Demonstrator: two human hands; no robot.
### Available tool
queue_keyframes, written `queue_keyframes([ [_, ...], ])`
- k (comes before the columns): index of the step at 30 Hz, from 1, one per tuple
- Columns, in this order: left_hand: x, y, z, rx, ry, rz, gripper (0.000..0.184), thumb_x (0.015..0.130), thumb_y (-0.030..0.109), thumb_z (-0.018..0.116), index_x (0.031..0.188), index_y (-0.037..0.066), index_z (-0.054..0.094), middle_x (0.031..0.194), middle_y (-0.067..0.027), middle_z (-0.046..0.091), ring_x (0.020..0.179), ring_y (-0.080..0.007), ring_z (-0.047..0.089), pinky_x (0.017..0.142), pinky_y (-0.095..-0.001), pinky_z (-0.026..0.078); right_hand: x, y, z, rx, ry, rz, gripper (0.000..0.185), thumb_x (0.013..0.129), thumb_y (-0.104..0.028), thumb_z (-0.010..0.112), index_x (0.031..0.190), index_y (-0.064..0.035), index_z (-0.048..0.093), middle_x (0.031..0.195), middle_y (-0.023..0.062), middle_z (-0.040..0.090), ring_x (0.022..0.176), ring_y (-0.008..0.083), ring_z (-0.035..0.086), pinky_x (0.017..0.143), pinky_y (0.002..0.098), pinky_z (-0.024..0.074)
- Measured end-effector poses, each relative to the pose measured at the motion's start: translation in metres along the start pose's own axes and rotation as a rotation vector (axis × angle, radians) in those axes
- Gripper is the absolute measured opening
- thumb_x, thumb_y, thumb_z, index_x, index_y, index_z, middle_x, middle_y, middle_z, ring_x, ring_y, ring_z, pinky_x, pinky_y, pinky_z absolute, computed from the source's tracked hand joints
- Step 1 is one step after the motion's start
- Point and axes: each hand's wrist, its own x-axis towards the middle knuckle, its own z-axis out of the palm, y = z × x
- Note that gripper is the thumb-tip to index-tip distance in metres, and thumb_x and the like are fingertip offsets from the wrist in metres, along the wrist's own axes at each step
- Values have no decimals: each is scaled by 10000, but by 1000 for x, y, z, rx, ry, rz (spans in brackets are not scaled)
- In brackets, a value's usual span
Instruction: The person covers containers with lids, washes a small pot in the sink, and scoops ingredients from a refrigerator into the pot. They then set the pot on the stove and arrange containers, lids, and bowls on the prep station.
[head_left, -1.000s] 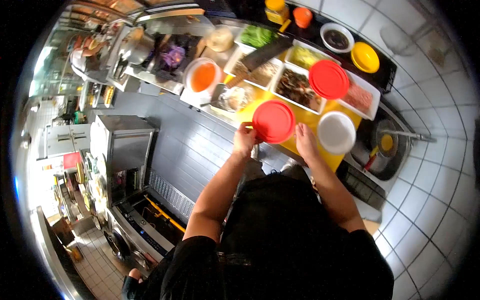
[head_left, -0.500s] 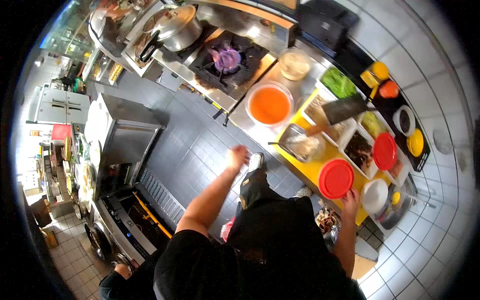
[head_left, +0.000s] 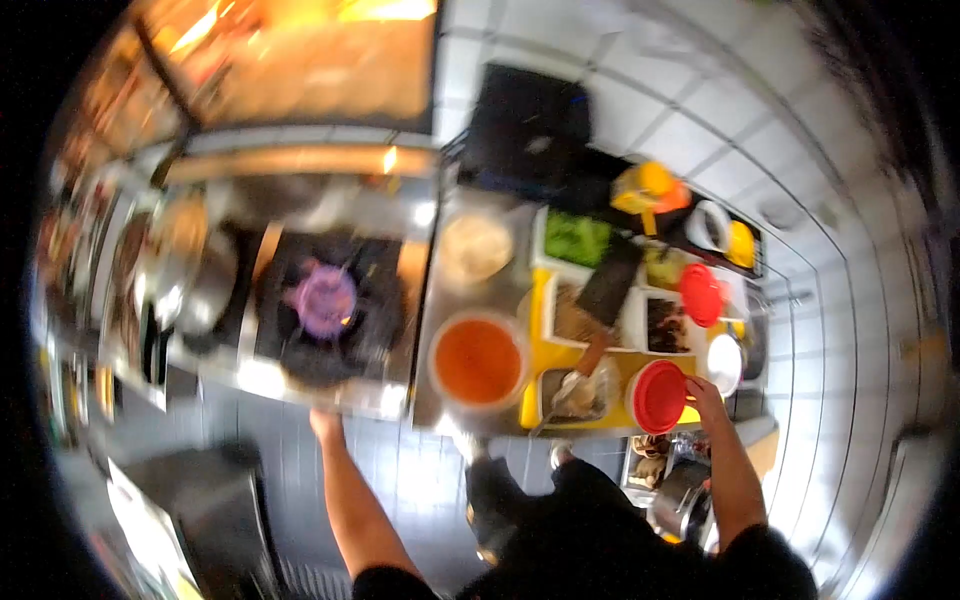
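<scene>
My right hand grips the near right edge of a round red lid, at the front of the yellow board. A pale rim shows along the lid's left side; what lies under it is hidden. My left hand reaches to the front edge of the stove, below a burner with a lit flame. Its fingers are blurred and partly hidden by that edge. A metal pan with pale food sits just left of the lid, and a cleaver lies across the white trays behind.
A tub of orange-red liquid and a tub of pale food stand beside the stove. Trays hold green leaves and dark food. Another red lid and a white bowl are at right. A pot stands left.
My view has swung toward the stove and counter. My left hand has moved from over the floor to the stove's front edge. My right hand stays at the red lid.
</scene>
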Motion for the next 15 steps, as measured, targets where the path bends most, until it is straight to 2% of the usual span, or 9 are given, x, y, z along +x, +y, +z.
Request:
queue_keyframes([
  [1, -7, 16, 5, -1, 41, -50, 324, 888, 193, 779, 1098, -41, 702, 977, -99, 740, 801, -165, 635, 726, -352, 542, -5, -11, 3, 8, -11, -14, 389, 1023, -264, 612, 1301, 7, 628, 1147, 81, 691, 986, 180, 661, 860, 330, 566],
  [2, -17, 39, 4, 139, 13, -156, 265, 904, 122, 741, 1105, -42, 690, 980, -83, 728, 834, -161, 647, 697, -342, 547, -7, -18, 7, -9, 4, -23, 381, 1023, -270, 613, 1286, 5, 640, 1143, 79, 694, 988, 176, 661, 866, 331, 562],
  [3, 1, 6, 2, 46, 35, -147, 297, 910, 90, 715, 1166, -49, 659, 1039, -90, 715, 878, -156, 650, 680, -345, 552, -4, -26, 11, -33, 8, -32, 375, 1024, -276, 614, 1271, 4, 653, 1139, 77, 698, 991, 172, 661, 871, 332, 559],
  [4, 6, -4, 2, -173, 60, -162, 377, 910, 79, 714, 1244, -58, 609, 1113, -109, 690, 913, -155, 647, 688, -334, 556, -1, -32, 15, -66, -1, -31, 370, 1025, -283, 615, 1256, 2, 665, 1134, 75, 701, 993, 168, 661, 876, 332, 555],
  [5, 23, -38, -7, -104, -16, -112, 485, 918, 89, 708, 1340, -73, 533, 1171, -157, 669, 969, -231, 660, 801, -374, 569, -1, -39, 19, -108, -31, -52, 373, 1024, -289, 618, 1236, 12, 677, 1120, 69, 707, 999, 156, 659, 882, 318, 543],
  [8, 3, -27, -6, 408, 249, -103, 425, 948, 106, 665, 1295, -101, 536, 1109, -164, 675, 789, -232, 659, 654, -353, 562, 16, -32, 14, -142, -100, -93, 366, 1025, -279, 617, 1218, 25, 679, 1084, 66, 711, 968, 141, 653, 852, 305, 534],
  [11, -57, 7, -18, 711, 530, 89, 575, 972, 148, 642, 1466, -52, 426, 1372, -260, 551, 1218, -400, 546, 1054, -492, 464, 22, -15, 14, -25, -117, -148, 360, 1023, -276, 620, 1191, 36, 681, 1034, 63, 709, 884, 131, 639, 782, 303, 527],
  [14, -166, 132, 12, 754, 716, 497, 569, 984, 108, 617, 1492, -25, 399, 1465, -249, 456, 1288, -362, 491, 1051, -474, 470, 13, 19, 12, 103, -2, -119, 322, 1028, -252, 608, 1170, 27, 680, 994, 54, 697, 789, 125, 615, 702, 281, 509],
  [15, -204, 185, 38, 579, 662, 604, 566, 980, 70, 609, 1497, -16, 394, 1469, -237, 446, 1290, -349, 489, 1046, -448, 476, 10, 30, 13, 142, 35, -111, 309, 1029, -244, 604, 1163, 24, 680, 980, 51, 693, 757, 123, 607, 675, 274, 503],
])
